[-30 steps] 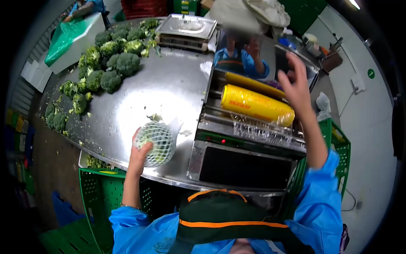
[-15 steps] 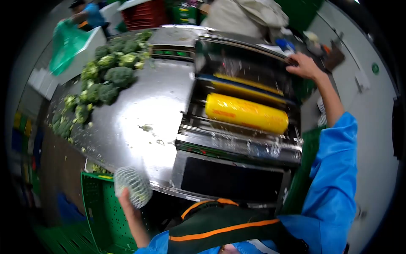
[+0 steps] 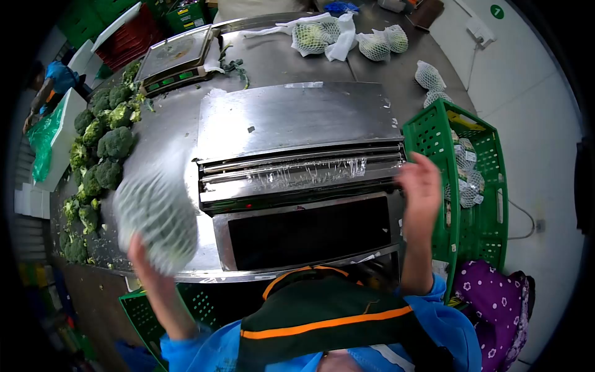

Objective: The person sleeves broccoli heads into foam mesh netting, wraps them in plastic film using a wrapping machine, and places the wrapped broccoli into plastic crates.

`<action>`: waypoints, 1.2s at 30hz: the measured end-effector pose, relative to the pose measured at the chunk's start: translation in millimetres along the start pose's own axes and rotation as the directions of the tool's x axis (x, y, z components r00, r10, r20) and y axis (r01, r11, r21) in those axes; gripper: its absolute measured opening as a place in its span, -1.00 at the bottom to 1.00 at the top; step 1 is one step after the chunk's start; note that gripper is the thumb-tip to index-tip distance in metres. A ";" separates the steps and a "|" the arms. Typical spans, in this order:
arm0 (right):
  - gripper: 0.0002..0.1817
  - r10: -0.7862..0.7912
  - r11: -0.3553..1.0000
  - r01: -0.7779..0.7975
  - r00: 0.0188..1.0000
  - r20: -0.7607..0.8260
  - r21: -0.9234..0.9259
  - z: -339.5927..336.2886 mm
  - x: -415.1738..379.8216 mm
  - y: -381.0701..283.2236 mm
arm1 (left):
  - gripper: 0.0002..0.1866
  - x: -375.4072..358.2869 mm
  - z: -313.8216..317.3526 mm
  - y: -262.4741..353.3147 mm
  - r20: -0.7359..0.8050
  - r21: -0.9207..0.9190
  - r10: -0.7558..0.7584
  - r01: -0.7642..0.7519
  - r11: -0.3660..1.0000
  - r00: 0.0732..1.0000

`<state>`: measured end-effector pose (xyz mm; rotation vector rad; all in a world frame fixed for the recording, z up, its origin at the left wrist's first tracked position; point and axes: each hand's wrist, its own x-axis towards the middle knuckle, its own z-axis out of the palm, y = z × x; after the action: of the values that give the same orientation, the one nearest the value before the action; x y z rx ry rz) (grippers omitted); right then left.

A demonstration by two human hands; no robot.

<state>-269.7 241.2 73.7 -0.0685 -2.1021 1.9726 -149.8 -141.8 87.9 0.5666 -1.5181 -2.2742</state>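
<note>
My left hand [image 3: 146, 263] holds a net-wrapped bundle [image 3: 158, 220] over the left part of the steel table; what is inside is blurred. My right hand [image 3: 419, 186] is raised with fingers apart and nothing in it, beside the right end of the wrapping machine [image 3: 300, 115]. The machine's metal lid is down, and clear film [image 3: 310, 173] lies across its front rollers. A black plate [image 3: 310, 231] sits at its front edge. Broccoli heads [image 3: 116, 142] are piled along the table's left side.
A scale [image 3: 176, 56] stands at the back left. Net-wrapped vegetables [image 3: 374, 45] lie at the back right. Green crates [image 3: 449, 248] stand at the right, with wrapped packs inside, and below left [image 3: 145, 319]. Another person [image 3: 59, 77] is at the far left.
The machine's lid has come down over the yellow film roll. My right hand has left the lid and moved toward me. The bundle in my left hand is higher and nearer the camera.
</note>
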 end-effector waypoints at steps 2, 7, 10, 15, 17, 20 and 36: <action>-0.25 -0.139 0.937 -0.024 0.889 0.435 0.348 55.3 -8.5 -11.6 | -0.42 37.9 56.8 -12.6 0.148 0.160 0.005 -0.029 0.987 0.989; -0.11 0.115 0.979 -0.187 0.832 0.543 0.080 137.8 87.1 -31.9 | -0.16 101.4 184.8 -35.9 0.393 0.349 -0.028 -0.120 0.929 0.919; -0.24 0.327 0.943 -0.290 0.705 0.630 -0.164 124.5 146.8 -3.9 | -0.21 133.0 186.2 -57.0 0.484 0.616 -0.166 -0.200 0.762 0.859; -0.22 0.322 0.943 -0.171 0.688 0.651 -0.285 104.2 156.5 41.8 | -0.57 120.4 147.8 -72.2 0.448 0.700 -0.059 -0.309 0.644 0.892; -0.28 -0.060 0.891 0.266 0.873 0.483 -0.369 68.1 140.9 55.2 | -0.67 105.7 111.8 -66.4 0.397 0.779 0.142 -0.415 0.470 0.907; -0.62 -0.036 0.529 0.227 0.969 0.246 -0.817 -7.0 95.7 56.1 | -0.82 77.3 75.2 -69.0 0.485 0.874 0.349 -0.461 -0.154 0.802; -0.90 0.384 0.909 -0.416 0.846 0.370 0.007 -47.1 24.3 4.6 | -0.78 40.9 86.9 -7.2 0.405 0.570 -0.419 0.133 0.811 0.813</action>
<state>-283.5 292.5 75.2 -0.1512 -2.3779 2.4837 -229.5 -90.7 105.8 0.3379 -2.5235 -2.3433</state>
